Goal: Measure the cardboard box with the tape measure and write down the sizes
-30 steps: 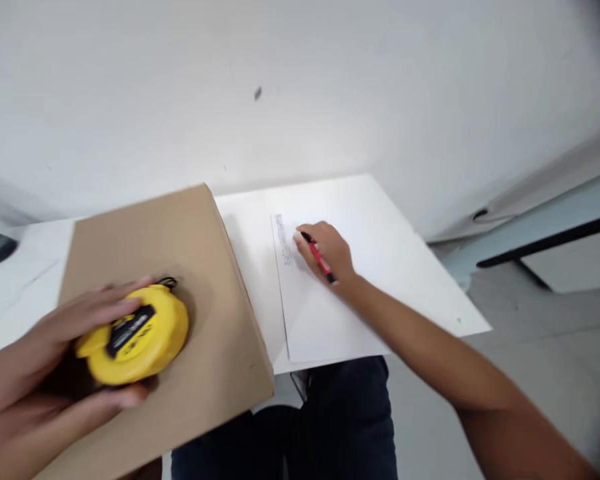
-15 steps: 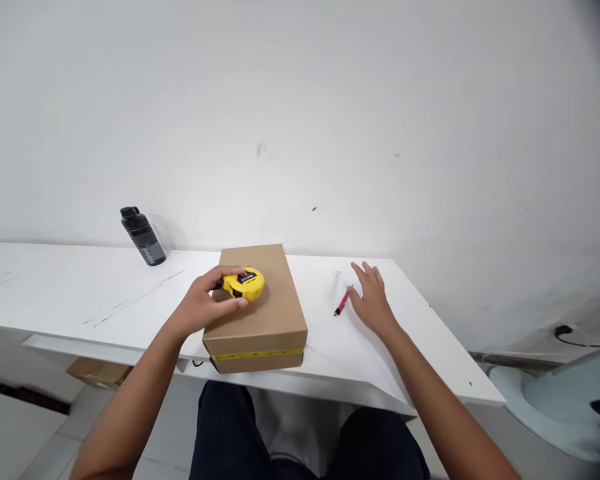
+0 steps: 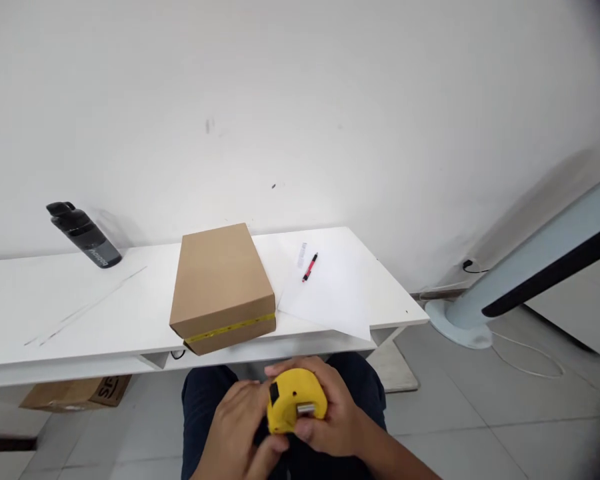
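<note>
A yellow tape measure (image 3: 294, 400) is held over my lap in both hands. My left hand (image 3: 237, 427) wraps its left side and my right hand (image 3: 335, 417) cups its right side, fingers curled round it. On the white table (image 3: 80, 300) stands a brown cardboard box (image 3: 220, 283) with a yellow strip across its near face. To its right, a red pen (image 3: 309, 267) rests on a sheet of white paper (image 3: 330, 293).
A dark water bottle (image 3: 83, 235) leans near the wall at the table's left. A second cardboard box (image 3: 75, 393) sits on the floor under the table. A pale fan base and pole (image 3: 460, 320) and a cable lie on the tiled floor at right.
The tape measure has come off the box and down to my lap. My right hand left the pen on the paper and joined my left on the tape. The view pulled back from the table.
</note>
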`<state>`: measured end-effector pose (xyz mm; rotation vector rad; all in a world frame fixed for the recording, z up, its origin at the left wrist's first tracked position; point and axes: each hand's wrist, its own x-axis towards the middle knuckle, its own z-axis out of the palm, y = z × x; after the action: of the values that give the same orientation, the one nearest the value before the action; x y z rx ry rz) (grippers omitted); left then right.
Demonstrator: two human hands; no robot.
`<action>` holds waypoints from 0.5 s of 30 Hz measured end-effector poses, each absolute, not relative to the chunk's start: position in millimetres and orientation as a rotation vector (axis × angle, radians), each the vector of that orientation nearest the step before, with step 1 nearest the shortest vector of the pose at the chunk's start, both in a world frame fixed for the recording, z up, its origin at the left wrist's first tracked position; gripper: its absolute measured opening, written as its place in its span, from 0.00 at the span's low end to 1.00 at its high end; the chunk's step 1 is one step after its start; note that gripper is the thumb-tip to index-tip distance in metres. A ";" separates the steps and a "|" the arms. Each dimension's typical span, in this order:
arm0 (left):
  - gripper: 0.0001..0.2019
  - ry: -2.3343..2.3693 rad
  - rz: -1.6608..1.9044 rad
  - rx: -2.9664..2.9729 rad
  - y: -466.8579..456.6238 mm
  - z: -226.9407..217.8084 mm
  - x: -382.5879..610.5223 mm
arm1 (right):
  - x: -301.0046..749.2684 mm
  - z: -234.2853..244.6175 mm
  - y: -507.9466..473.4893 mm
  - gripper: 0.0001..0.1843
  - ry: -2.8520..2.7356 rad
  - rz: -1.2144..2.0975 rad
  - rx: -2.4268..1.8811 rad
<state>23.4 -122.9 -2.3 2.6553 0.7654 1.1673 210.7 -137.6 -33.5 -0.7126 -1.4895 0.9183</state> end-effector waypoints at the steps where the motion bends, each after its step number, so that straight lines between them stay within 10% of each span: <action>1: 0.15 0.716 1.201 2.727 -124.5 -7.5 18.8 | 208.3 -37.8 -142.5 0.29 -1.428 0.993 -0.712; 15: 0.09 0.999 1.670 2.935 -138.3 -19.0 -20.8 | 167.1 -30.8 -145.9 0.23 -1.064 1.465 -0.784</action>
<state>-20.8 -138.3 -19.0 2.9348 0.9986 1.6696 167.1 -145.9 -30.8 -0.7845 -1.0635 1.4648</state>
